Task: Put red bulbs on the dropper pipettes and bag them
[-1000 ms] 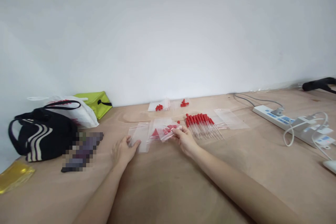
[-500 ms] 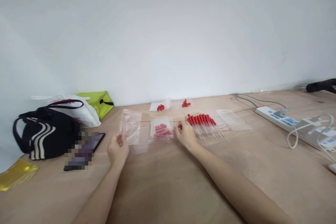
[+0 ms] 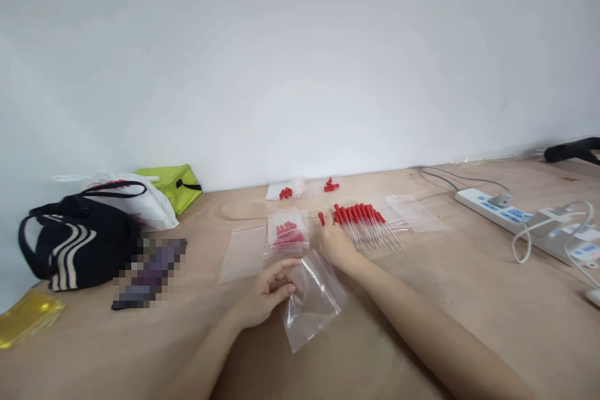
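My left hand [image 3: 267, 294] pinches a clear zip bag [image 3: 314, 303] by its upper left edge, tilted above the near part of the table. My right hand [image 3: 335, 242] is closed at the left end of a row of glass droppers [image 3: 360, 225] with red rubber bulbs, its fingertips on a dropper there. One red bulb [image 3: 321, 218] shows just left of those fingertips; its stem is hidden by the hand. Between and beyond my hands lies a stack of zip bags [image 3: 287, 234] with red-bulbed droppers inside. Left of the stack, a flat clear bag [image 3: 244, 255] rests on the table.
Farther back, bags with red bulbs [image 3: 285, 193] lie by the wall. More clear bags [image 3: 417, 212] are right of the droppers. A power strip [image 3: 497, 209] with cables stands at right. At left are a black bag [image 3: 84, 237], a green bag [image 3: 175, 184] and a yellow packet [image 3: 30, 319].
My left hand has brought the zip bag right and nearer to me, close to my right hand. The right hand's fingers have shifted slightly right, uncovering more of the left red bulb.
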Action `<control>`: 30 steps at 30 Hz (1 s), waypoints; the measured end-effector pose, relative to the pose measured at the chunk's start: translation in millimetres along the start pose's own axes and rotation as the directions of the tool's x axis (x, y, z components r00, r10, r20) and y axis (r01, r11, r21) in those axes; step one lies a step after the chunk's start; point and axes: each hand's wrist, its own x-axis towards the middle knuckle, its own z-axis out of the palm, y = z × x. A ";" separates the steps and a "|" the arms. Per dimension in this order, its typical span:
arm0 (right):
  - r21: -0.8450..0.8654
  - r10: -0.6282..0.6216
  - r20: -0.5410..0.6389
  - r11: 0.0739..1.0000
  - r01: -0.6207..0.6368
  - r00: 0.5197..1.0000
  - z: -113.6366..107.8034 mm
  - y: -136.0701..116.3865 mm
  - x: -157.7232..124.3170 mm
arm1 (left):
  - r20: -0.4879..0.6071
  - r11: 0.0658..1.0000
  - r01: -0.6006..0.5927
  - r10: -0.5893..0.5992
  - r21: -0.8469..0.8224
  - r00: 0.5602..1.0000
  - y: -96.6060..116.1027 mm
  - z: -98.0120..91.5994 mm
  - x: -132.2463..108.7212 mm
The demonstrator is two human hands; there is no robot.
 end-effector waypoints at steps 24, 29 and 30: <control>0.960 0.116 -0.102 0.273 0.067 0.988 -9.8 89.5 -56.7 | 0.177 0.540 -0.165 0.029 0.825 0.984 0.6 30.7 6.7; 0.962 0.119 -0.092 0.266 0.057 0.989 -9.9 87.2 -57.3 | 0.176 0.549 -0.172 0.046 0.818 0.983 2.0 30.9 5.4; 0.966 0.113 -0.081 0.252 0.050 0.990 -9.5 85.8 -57.6 | 0.176 0.551 -0.173 0.048 0.817 0.983 2.2 31.0 5.4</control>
